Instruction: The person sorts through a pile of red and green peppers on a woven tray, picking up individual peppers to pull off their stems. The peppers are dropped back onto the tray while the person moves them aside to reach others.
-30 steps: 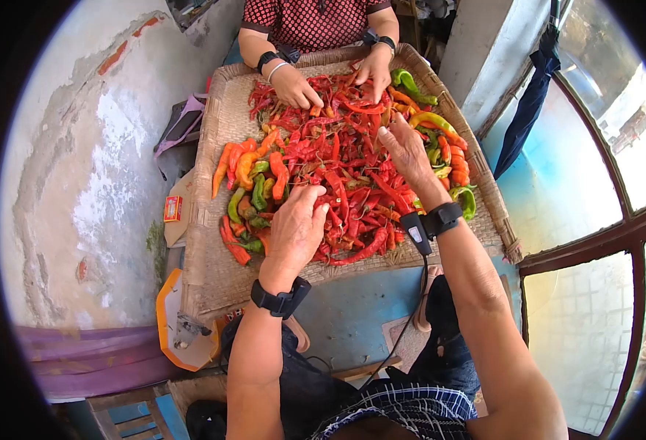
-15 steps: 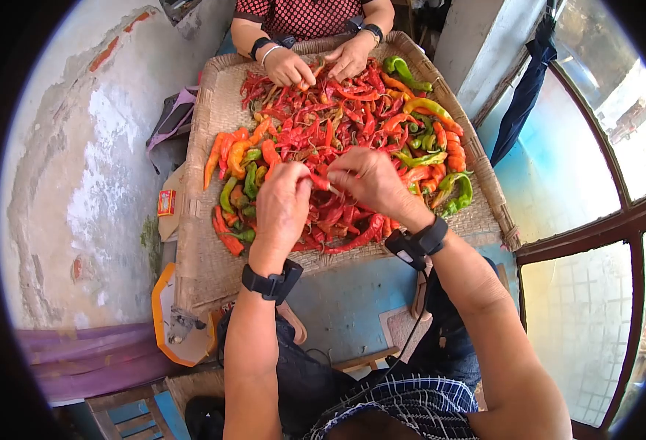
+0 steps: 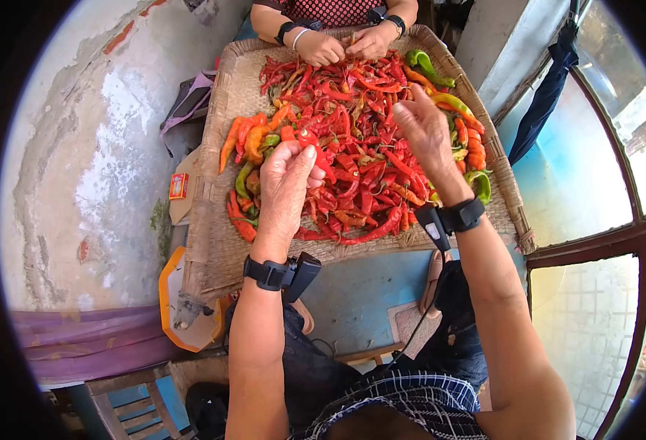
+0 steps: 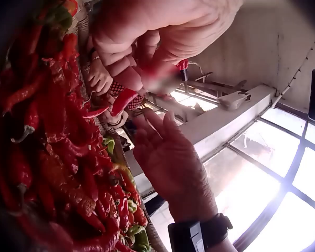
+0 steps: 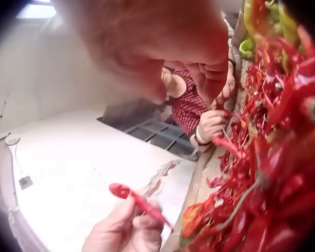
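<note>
My left hand [image 3: 285,187] pinches a red chili pepper [image 3: 318,154] between thumb and fingers, above the near left part of the pepper pile. The right wrist view shows that pepper from the side, its rounded end up and its thin tip pointing down; no stem shows on the rounded end. To the right, my right hand [image 3: 427,136] is over the pile's right side with nothing held, its fingers loosely extended in the left wrist view. Below both hands lies the heap of red chili peppers [image 3: 367,176] on a woven tray [image 3: 217,249].
Across the tray, another person's hands [image 3: 345,48] work at the far edge of the heap. Green and orange peppers [image 3: 248,180] lie along the left, with more green peppers [image 3: 429,67] at right. An orange-rimmed container [image 3: 180,304] stands below the tray's left corner; a window is right.
Half a second ago both hands met at a red chili pepper over the pile. Since then my right hand has moved away, right and forward, while the left keeps a pepper and has turned it upward.
</note>
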The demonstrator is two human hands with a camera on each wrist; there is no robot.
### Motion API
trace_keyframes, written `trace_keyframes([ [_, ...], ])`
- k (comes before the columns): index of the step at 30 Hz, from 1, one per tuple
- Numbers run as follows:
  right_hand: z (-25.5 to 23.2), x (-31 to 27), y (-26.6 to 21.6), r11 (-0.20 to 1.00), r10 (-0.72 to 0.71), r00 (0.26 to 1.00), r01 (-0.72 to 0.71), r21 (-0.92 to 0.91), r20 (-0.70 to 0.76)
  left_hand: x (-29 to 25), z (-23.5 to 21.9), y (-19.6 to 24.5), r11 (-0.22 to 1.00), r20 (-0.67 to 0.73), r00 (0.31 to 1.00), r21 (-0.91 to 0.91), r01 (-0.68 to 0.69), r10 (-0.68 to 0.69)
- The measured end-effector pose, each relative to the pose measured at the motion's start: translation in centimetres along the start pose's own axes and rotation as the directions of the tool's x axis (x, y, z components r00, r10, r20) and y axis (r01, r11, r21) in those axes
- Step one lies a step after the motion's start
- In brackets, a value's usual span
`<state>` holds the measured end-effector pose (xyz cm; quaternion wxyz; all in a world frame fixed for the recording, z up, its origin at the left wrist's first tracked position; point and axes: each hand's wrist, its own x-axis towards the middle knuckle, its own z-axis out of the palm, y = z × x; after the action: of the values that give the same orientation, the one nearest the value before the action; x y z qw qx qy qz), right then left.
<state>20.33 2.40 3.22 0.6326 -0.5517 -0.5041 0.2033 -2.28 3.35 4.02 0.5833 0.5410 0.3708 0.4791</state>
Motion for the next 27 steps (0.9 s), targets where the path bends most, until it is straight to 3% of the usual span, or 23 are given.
trace_keyframes([
  [1, 0.5, -0.6, -0.3, 0.997, -0.036, 0.993, 0.043, -0.058, 0.114, -0.1, 0.2, 0.0, 0.999, 0.036, 0.999, -0.028, 0.035, -0.034],
  [3, 1.5, -2.4, -2.0, 0.996, -0.074, 0.899, 0.045, 0.079, 0.433, -0.1, 0.6, -0.1, 0.998, 0.057, 0.997, -0.041, 0.046, -0.043],
  [5, 2.7, -3.9, -2.4, 0.979, -0.031, 0.826, -0.089, 0.185, 0.563, -0.2, 0.9, -0.2, 0.996, 0.155, 0.987, -0.074, 0.046, -0.034],
  [7, 2.8, -4.4, -2.2, 0.985, -0.011, 0.804, -0.094, 0.146, 0.595, -0.4, 1.0, -0.1, 0.999, 0.194, 0.980, 0.001, 0.045, -0.045],
  [9, 1.8, -4.7, -3.0, 0.930, 0.272, 0.734, -0.366, 0.025, 0.623, -0.8, 0.9, 0.6, 0.984, 0.176, 0.982, 0.176, 0.033, -0.064],
  [10, 1.2, -4.5, -3.5, 0.905, 0.329, 0.661, -0.424, -0.026, 0.674, -0.5, 0.2, 0.4, 0.975, 0.123, 0.991, 0.218, 0.033, -0.061],
  [11, 0.7, -4.3, -3.9, 0.906, 0.327, 0.661, -0.423, -0.024, 0.676, -0.3, -0.6, 0.3, 0.958, 0.058, 0.998, 0.286, -0.029, 0.013],
  [13, -0.3, -3.9, -4.2, 0.930, 0.346, 0.450, -0.282, -0.237, 0.823, 0.4, -1.9, 0.1, 0.699, 0.043, 0.956, 0.673, -0.242, 0.290],
  [14, -0.6, -3.5, -3.1, 0.946, 0.296, 0.391, -0.247, -0.210, 0.872, 0.3, -2.2, -0.2, 0.699, 0.041, 0.955, 0.673, -0.243, 0.292],
  [15, -0.5, -3.2, -3.5, 0.947, 0.294, 0.390, -0.245, -0.209, 0.873, 0.0, -2.1, 0.1, 0.635, 0.093, 0.976, 0.746, -0.199, 0.196],
  [16, -0.6, -3.0, -4.2, 0.944, 0.278, 0.631, -0.318, -0.086, 0.724, -0.5, -1.9, 0.2, 0.560, 0.135, 0.987, 0.812, -0.163, 0.091],
  [17, -0.6, -2.7, -4.5, 0.935, 0.276, 0.815, -0.351, 0.054, 0.509, -1.0, -1.4, 0.1, 0.491, 0.158, 0.985, 0.855, -0.170, 0.066],
  [18, -0.3, -1.8, -2.9, 0.926, 0.203, 0.923, -0.289, 0.242, 0.326, -1.4, -1.0, -0.5, 0.397, 0.203, 0.969, 0.885, -0.242, 0.139],
  [19, -0.1, -1.7, -2.2, 0.926, 0.201, 0.923, -0.288, 0.243, 0.327, -1.7, -0.9, -1.1, 0.295, 0.252, 0.945, 0.905, -0.307, 0.209],
  [20, -0.1, -1.5, -1.8, 0.997, 0.064, 0.964, -0.073, 0.024, 0.258, -1.6, -1.0, -1.3, 0.293, 0.251, 0.944, 0.905, -0.307, 0.214],
  [21, 0.0, -1.4, -1.2, 0.968, -0.090, 0.972, 0.137, -0.208, 0.219, -1.4, -1.1, -1.5, 0.283, 0.253, 0.947, 0.911, -0.302, 0.196],
  [24, 2.5, -4.0, 0.1, 0.816, -0.338, 0.834, 0.491, -0.307, 0.435, -1.0, -0.9, -1.1, 0.283, 0.238, 0.953, 0.916, -0.284, 0.185],
  [25, 3.2, -4.7, -0.2, 0.725, -0.373, 0.782, 0.581, -0.369, 0.500, -0.9, -0.8, -1.0, 0.299, 0.218, 0.959, 0.917, -0.265, 0.182],
  [27, 3.7, -5.7, -0.8, 0.623, -0.177, 0.784, 0.557, -0.549, 0.595, -0.7, -0.5, -0.8, 0.334, 0.240, 0.943, 0.891, -0.308, 0.229],
])
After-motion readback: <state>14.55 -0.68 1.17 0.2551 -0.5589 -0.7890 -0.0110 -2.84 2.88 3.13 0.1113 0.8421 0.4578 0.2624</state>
